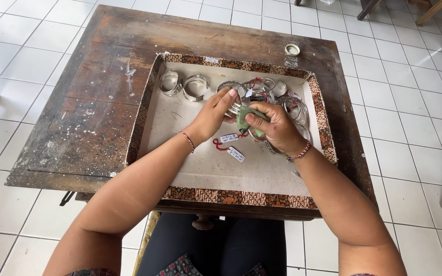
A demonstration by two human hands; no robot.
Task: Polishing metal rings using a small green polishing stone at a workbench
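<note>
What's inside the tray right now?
In the tray: silver bangles, two paper tags on red string. The left hand and right hand, holding a green cloth, cover more bangles.

A tray [152,105] sits on a wooden table [93,102]. Both hands meet inside it — the left hand [212,116] just left of the right hand [277,128], a cloth [244,118] between their fingers. Bracelets [184,86] lie behind and left of the fingertips; tags [233,148] lie just before them.

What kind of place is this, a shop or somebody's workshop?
Probably a small jewellery workshop or stall: a worn wooden table holds a patterned tray of silver bangles with price tags, and both hands rub one with a green cloth.
</note>
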